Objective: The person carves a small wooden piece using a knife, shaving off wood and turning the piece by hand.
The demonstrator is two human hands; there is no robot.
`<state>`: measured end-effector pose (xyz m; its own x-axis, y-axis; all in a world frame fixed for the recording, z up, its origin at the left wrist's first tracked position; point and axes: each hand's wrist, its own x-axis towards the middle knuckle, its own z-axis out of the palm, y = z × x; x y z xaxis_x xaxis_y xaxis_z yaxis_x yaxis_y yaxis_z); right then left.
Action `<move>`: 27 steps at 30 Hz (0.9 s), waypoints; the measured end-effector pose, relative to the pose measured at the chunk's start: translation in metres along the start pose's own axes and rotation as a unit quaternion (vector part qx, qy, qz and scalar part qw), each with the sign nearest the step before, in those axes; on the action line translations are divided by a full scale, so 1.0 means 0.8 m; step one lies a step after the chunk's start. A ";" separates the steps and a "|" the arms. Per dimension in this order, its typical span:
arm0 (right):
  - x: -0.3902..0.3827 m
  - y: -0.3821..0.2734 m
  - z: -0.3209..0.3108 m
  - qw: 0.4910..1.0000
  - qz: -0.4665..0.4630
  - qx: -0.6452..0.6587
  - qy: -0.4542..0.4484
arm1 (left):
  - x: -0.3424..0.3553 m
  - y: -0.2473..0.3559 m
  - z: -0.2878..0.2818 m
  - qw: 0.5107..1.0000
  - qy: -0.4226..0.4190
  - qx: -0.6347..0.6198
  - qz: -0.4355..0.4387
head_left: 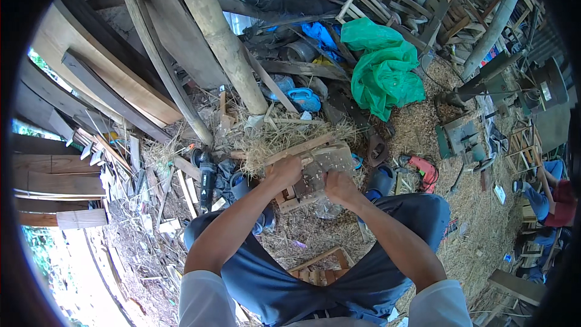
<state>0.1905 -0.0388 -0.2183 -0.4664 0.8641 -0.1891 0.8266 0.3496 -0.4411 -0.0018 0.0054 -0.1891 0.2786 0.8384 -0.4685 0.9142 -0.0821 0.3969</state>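
Observation:
Between my knees sits a low wooden block or bench, its worn top littered with wood chips. My left hand is closed over its left part, beside a pale wooden strip along the far edge. Just to the right, my right hand makes a fist at the block's near right side. What either fist grips is hidden by the fingers. Below the block shows a clear, crumpled-looking piece of plastic. A small wooden frame lies on the ground between my legs.
An angle grinder lies left of my left foot, a red power drill right of my right foot. Ahead are straw, a wooden post and a green plastic sheet. Planks lean at left; another person sits at far right.

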 end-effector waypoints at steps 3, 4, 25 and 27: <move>0.000 -0.017 -0.022 0.999 0.022 0.029 -0.040 | -0.003 -0.002 -0.001 0.999 0.018 0.027 0.005; -0.001 -0.020 -0.026 0.997 0.047 0.054 -0.043 | -0.001 -0.001 -0.001 0.999 0.024 0.027 0.011; 0.026 0.009 0.023 0.986 -0.039 -0.088 -0.133 | -0.013 0.023 0.001 0.988 0.135 0.058 0.056; 0.029 0.017 0.034 0.991 -0.030 -0.049 -0.118 | -0.007 0.026 0.001 0.988 0.142 0.045 0.046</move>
<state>0.1822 -0.0240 -0.2527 -0.5668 0.7359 -0.3704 0.8164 0.4410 -0.3729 0.0156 -0.0013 -0.1786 0.2788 0.9416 -0.1888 0.9150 -0.2008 0.3498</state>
